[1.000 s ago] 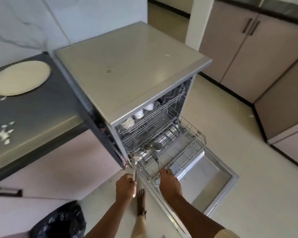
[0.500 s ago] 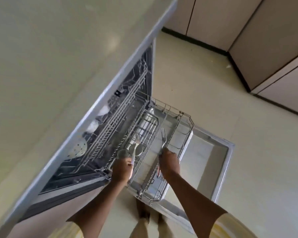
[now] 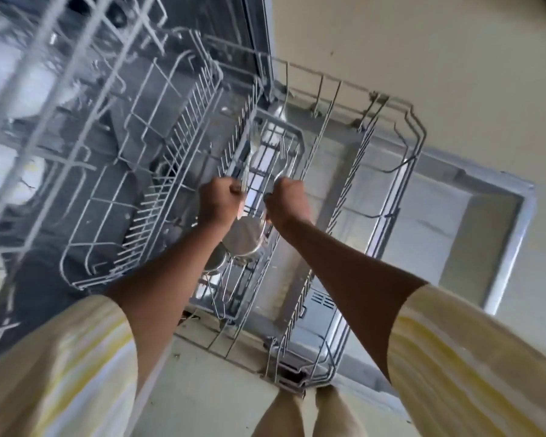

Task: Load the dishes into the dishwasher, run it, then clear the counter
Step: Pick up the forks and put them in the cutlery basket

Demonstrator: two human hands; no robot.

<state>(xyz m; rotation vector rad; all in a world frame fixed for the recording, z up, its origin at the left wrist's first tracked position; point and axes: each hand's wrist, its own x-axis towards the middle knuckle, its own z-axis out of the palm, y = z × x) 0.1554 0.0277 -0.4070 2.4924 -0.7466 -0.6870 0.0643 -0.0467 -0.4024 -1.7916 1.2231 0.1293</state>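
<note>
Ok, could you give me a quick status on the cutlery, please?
Left hand, right hand each grip cutlery. Held over cutlery basket in lower rack. Steel cups close beneath, not blocking.

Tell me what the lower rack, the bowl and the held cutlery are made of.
The rack looks like grey-coated steel wire: thin matte rods. The bowl is probably stainless steel: shiny, reflective rim. The cutlery seems steel too: bright glints, though blurred.

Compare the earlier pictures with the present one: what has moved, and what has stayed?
The left hand and right hand have moved forward from the front edge of the lower rack to above its cutlery basket; the view has dropped close. Both still grip cutlery. Rack stays out, door down.
</note>
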